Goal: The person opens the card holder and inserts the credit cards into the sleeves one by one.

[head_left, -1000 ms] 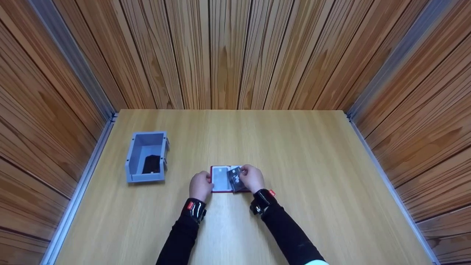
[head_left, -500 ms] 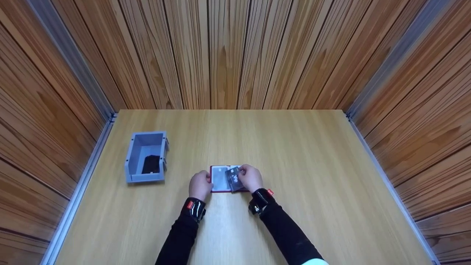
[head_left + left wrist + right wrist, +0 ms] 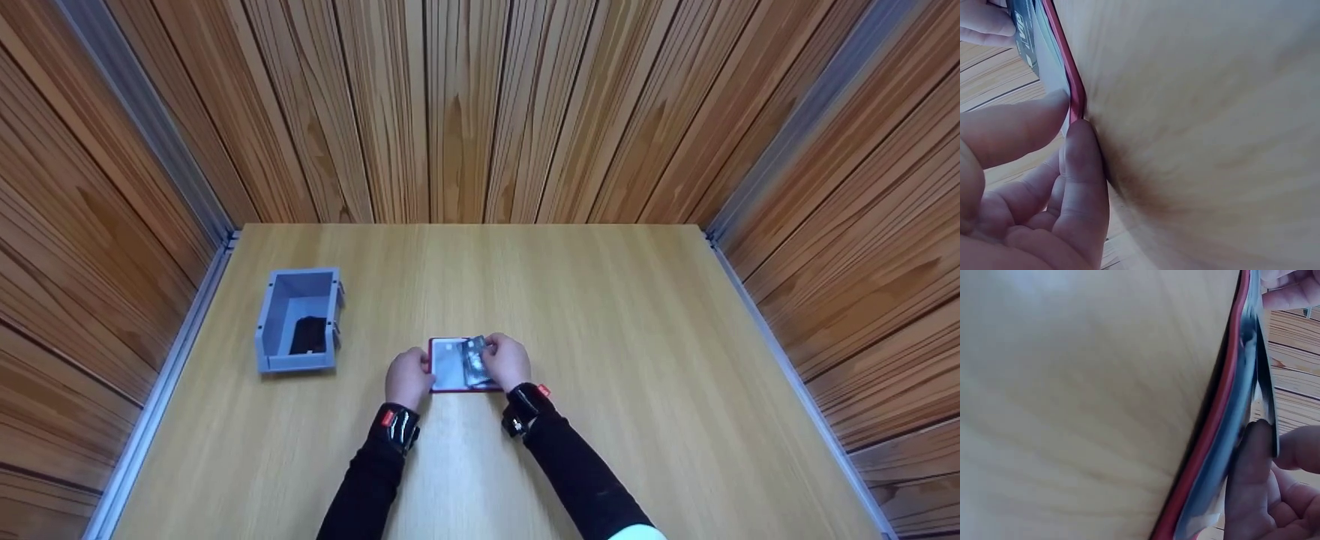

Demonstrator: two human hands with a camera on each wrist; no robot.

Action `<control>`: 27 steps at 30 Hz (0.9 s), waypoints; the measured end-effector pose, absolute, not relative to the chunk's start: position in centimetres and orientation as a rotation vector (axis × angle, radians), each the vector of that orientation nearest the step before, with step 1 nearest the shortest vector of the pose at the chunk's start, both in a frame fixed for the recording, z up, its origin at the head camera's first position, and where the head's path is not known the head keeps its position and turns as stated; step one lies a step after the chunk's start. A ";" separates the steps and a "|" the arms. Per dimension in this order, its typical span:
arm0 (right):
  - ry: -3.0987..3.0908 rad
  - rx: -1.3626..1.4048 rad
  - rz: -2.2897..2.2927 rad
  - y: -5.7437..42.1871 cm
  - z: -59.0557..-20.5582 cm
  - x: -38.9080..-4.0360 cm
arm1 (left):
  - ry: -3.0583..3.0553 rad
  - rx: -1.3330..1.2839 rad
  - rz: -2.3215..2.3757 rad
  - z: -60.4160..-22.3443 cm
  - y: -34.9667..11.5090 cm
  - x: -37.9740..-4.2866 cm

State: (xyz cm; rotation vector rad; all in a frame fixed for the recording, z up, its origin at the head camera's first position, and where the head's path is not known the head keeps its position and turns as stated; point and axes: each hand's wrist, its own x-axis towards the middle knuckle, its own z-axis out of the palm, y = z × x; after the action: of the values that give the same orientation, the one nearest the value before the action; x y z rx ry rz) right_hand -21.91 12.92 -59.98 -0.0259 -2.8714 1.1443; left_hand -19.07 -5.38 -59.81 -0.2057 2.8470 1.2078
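Observation:
A red-covered card holder (image 3: pixel 448 366) with clear plastic sleeves lies open on the table in front of me. My left hand (image 3: pixel 407 379) pinches its left edge; in the left wrist view the thumb and a finger grip the red cover (image 3: pixel 1075 93). A dark bank card (image 3: pixel 472 363) is pinched by my right hand (image 3: pixel 508 363) over the right part of the holder. The right wrist view has the card (image 3: pixel 1266 388) edge-on, its near end between thumb and finger, tilted away from the sleeves. Whether its far end sits inside a sleeve, I cannot tell.
Left of the hands stands a grey-blue open-front bin (image 3: pixel 298 364), with a dark flat item (image 3: pixel 308 335) in it. Wooden panel walls (image 3: pixel 465 112) enclose the light wood table (image 3: pixel 615 315) at the back and sides.
My right hand has shifted slightly left and away from me with the card, which now looks more upright and catches the light. The left hand and card holder have stayed in place.

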 end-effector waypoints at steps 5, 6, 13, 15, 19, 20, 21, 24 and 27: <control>-2.891 -0.067 1.129 12.6 -59.7 -21.8 | 2.839 -0.218 1.212 -60.0 -5.4 -19.1; -2.889 -0.069 1.130 12.5 -59.7 -21.8 | 2.844 -0.211 1.211 -60.0 -5.4 -19.1; -2.880 -0.051 1.120 12.1 -59.7 -21.9 | 2.860 -0.201 1.206 -60.0 -5.4 -19.1; -2.887 -0.039 1.079 12.0 -59.8 -22.0 | 2.838 -0.217 1.218 -59.9 -5.3 -19.1; -2.912 -0.034 1.008 11.8 -60.0 -22.0 | 2.803 -0.241 1.229 -59.6 -5.3 -19.1; -2.917 -0.029 0.987 11.7 -60.1 -22.0 | 2.791 -0.248 1.230 -59.6 -5.3 -19.2; -2.918 -0.028 0.980 11.7 -60.1 -22.0 | 2.784 -0.254 1.232 -59.5 -5.3 -19.2; -2.922 -0.005 0.948 11.6 -59.9 -21.9 | 2.794 -0.239 1.235 -59.5 -5.4 -19.1; -2.923 0.032 0.916 11.4 -59.5 -21.7 | 2.821 -0.215 1.252 -59.6 -5.4 -19.1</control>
State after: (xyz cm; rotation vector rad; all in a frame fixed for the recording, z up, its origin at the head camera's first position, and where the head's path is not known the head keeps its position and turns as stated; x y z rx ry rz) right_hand -21.71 11.45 -59.54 0.0323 -2.9225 0.9161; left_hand -19.07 -5.39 -59.59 -0.2153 2.8206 1.2520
